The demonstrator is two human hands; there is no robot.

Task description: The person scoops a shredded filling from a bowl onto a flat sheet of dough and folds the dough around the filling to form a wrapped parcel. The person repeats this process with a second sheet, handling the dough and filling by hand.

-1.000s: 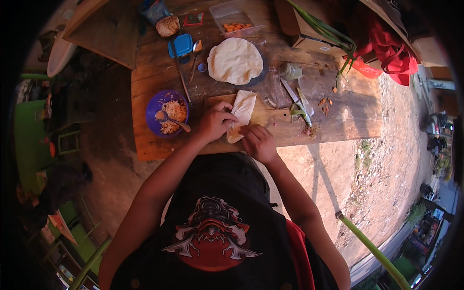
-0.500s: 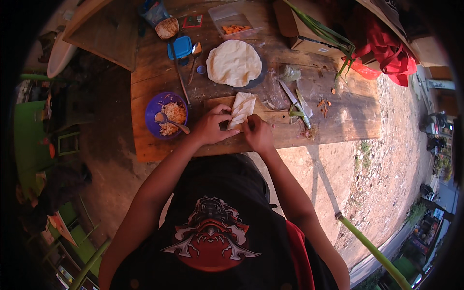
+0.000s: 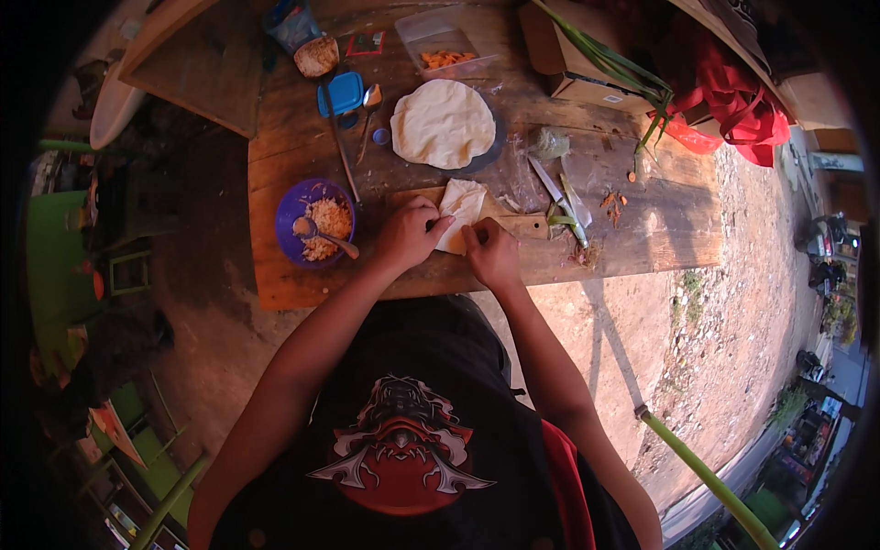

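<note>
A pale, partly folded wrapper sheet lies on a small wooden cutting board near the front edge of the table. At its left side my left hand has curled fingers, the thumb pressing on the sheet. My right hand pinches the near right edge between thumb and fingers. Whatever filling the sheet may contain is hidden. Beyond it, a stack of round wrapper sheets rests on a dark round plate. To the left stands a purple bowl of shredded filling with a spoon in it.
Right of the board lie a knife and vegetable scraps. Farther back are a clear container with orange pieces, a blue lid, a cardboard box, long green leaves and a red bag.
My left hand has shifted slightly, its fingers curling in and its thumb now over the wrapper. The sheet's near part looks flatter and wider. My right hand stays at its near right edge.
</note>
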